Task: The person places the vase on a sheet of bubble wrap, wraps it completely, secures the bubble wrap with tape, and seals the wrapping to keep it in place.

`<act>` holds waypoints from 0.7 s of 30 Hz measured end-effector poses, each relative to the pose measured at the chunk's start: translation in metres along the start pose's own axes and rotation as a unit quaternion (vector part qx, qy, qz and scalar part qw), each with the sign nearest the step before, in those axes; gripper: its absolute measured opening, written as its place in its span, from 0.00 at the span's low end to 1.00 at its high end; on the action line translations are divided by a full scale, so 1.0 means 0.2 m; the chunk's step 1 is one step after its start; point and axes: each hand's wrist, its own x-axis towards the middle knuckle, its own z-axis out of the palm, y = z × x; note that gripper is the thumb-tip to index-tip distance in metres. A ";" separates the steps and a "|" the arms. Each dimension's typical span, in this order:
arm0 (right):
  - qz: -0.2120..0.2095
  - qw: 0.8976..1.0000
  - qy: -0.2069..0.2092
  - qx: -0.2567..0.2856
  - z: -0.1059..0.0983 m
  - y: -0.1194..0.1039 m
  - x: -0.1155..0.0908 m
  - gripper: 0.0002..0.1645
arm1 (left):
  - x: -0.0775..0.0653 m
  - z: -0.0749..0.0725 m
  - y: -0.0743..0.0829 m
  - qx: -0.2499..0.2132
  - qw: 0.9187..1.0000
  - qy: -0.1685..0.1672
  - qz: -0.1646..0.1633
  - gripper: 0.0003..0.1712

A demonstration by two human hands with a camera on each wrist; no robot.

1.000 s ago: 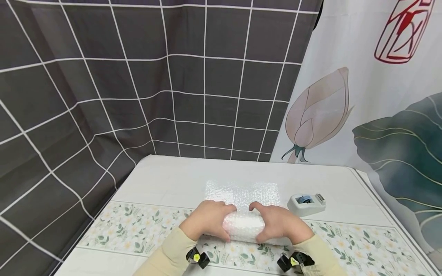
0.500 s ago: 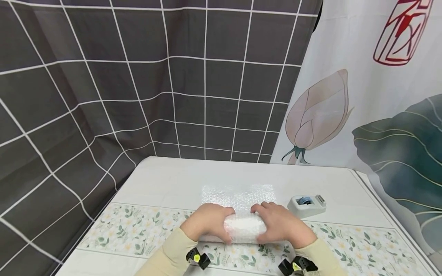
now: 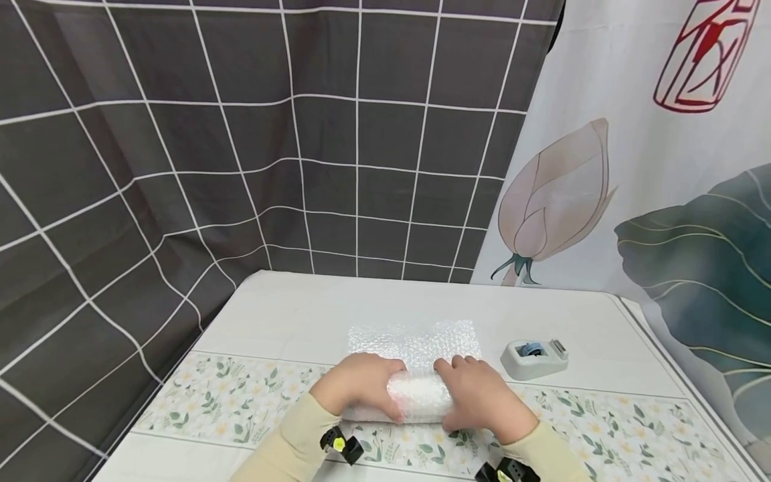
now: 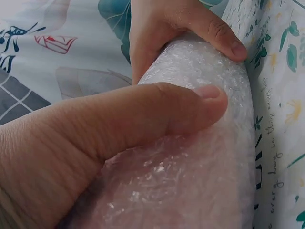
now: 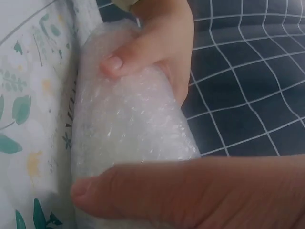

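Observation:
A thick roll of bubble wrap lies crosswise near me, over the floral band of the table. From its far side a flat flap of bubble wrap spreads away over the white cloth. My left hand grips the roll's left part, thumb on the near side. Toward the other end, my right hand holds it likewise, fingers over the top. Both thumbs press into the bubbled surface in the wrist views. A pinkish tint shows through beside the left hand; whatever lies inside is hidden by the layers.
A white tape dispenser with a blue core stands right of the flap, beyond the right hand. The table wears a white and floral cover. Dark grid curtain hangs behind and left, a white flower-printed curtain at right.
The bubble wrap, roll and flap together, has shifted slightly left. My right hand has moved left with it, and more of its fingers now lie over the top. Both hands keep their hold.

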 end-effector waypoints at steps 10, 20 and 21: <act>0.008 0.999 -0.021 0.035 0.00 0.01 0.01 0.41 | -0.01 -0.01 -0.02 0.025 0.999 0.021 0.023 0.42; 0.041 0.993 -0.070 0.087 0.00 0.02 0.02 0.43 | -0.04 0.00 0.05 0.129 0.988 0.065 0.049 0.48; 0.044 0.992 -0.074 0.092 0.00 0.02 0.02 0.43 | -0.04 0.01 0.05 0.136 0.988 0.065 0.045 0.48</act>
